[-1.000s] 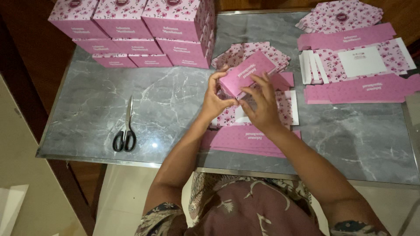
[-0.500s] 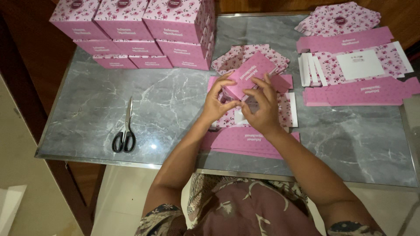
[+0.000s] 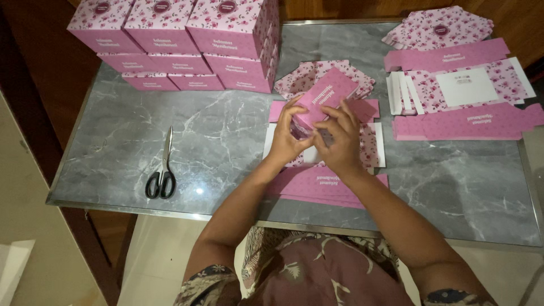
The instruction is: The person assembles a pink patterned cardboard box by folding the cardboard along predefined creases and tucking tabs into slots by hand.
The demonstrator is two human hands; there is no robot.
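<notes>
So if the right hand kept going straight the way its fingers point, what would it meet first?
The right hand points up and left, away from the person, and its fingers already touch the half-folded pink floral cardboard box. Beyond that lie flat floral box blanks, then the stack of finished pink boxes; depth is unclear.

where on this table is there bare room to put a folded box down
Bare marble table lies between the scissors and the left hand, below the stacked boxes. Another bare patch sits at the near right corner, below the flat sheets. Around both hands and the box blank it is crowded.
</notes>
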